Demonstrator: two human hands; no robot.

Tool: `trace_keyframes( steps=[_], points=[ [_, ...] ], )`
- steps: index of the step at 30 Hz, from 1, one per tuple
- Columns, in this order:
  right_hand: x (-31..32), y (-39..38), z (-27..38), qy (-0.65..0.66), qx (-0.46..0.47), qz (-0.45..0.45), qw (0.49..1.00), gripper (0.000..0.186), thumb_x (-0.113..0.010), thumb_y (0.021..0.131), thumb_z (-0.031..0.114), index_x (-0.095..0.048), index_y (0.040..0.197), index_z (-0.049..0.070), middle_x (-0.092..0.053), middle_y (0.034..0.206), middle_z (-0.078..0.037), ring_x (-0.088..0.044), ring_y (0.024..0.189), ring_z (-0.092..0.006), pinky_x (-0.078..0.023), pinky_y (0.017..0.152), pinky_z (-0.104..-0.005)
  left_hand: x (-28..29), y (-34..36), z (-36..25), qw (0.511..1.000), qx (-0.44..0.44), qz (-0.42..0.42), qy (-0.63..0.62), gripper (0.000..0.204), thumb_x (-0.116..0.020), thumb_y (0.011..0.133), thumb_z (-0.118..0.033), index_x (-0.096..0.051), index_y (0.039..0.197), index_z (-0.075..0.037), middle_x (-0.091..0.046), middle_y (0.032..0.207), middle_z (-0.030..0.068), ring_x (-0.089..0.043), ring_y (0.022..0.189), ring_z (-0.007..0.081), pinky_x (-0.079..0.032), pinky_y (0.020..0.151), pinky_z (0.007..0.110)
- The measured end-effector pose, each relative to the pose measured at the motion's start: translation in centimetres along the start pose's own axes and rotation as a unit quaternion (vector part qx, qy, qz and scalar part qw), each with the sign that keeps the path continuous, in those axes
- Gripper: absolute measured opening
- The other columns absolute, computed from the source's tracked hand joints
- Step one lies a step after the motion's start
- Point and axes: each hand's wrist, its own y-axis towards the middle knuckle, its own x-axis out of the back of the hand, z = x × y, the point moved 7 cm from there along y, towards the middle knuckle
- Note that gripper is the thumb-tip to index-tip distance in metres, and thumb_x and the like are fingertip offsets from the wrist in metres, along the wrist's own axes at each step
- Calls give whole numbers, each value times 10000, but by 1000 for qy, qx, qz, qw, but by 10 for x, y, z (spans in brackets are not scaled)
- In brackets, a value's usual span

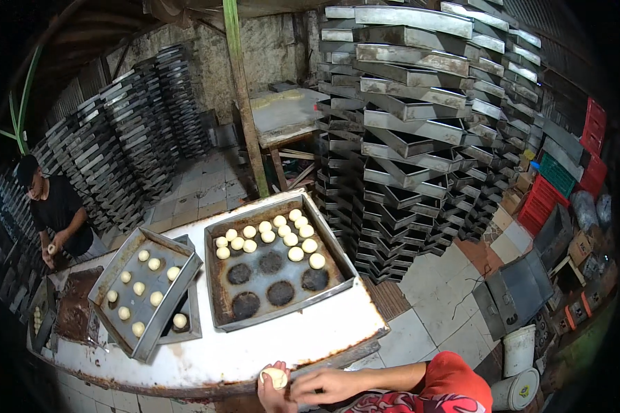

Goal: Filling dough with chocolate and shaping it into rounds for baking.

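Note:
A pale dough piece [274,377] rests in my left hand [272,394], whose fingers curl up round it near the table's front edge. My right hand [324,385] comes in from the right, close beside the left palm, its fingers loosely stretched and nothing visible in them. Ahead of both hands lies a square metal baking tray [258,321] with several round dough balls [295,254] in its far and right parts and dark round marks on its bare bottom. To the left, a second tray [141,354] with spaced dough balls [139,288] sits tilted across another tray [194,318].
The white table [220,365] has rusty edges. Tall stacks of metal trays [413,120] rise behind it and at the far left. A co-worker [58,213] stands at the left end, hands together. Red crates [543,206] and white buckets [519,351] stand at right.

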Motion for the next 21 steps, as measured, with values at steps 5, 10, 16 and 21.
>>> trace_keyframes(
  steps=[5, 10, 16, 21],
  points=[
    [88, -20, 28, -221, 108, -220, 944, 275, -574, 830, 275, -618, 964, 40, -602, 946, -108, -563, 894, -304, -394, 857, -419, -80, -52, 94, 947, 13, 1, -320, 447, -394, 945, -265, -446, 1222, 82, -541, 1147, 186, -544, 1014, 293, -447, 878, 390],
    [195, -33, 69, -386, 204, -98, 894, 259, -588, 828, 305, -601, 856, 48, -584, 852, -97, -550, 892, -289, -404, 850, -408, -126, -61, 15, 908, 82, 159, -379, 526, -431, 926, -290, -380, 1282, 94, -478, 1282, 225, -473, 1178, 345, -358, 1023, 445],
    [508, -53, 276, -753, 264, -327, 506, 87, -638, 691, 142, -629, 730, 65, -603, 823, -114, -568, 835, -290, -458, 741, -397, -165, -77, 108, 943, 141, 27, -300, 639, -482, 914, -399, -315, 1343, 44, -460, 1302, 194, -477, 1166, 338, -380, 1008, 436],
    [710, -33, 389, -879, 144, -354, 284, 352, -496, 912, 257, -564, 1167, 25, -552, 1189, -188, -523, 1111, -312, -416, 960, -375, -274, -70, 79, 946, 170, -6, -276, 675, -466, 924, -420, -255, 1384, 26, -460, 1307, 182, -450, 1195, 349, -369, 1023, 433]
  ],
)
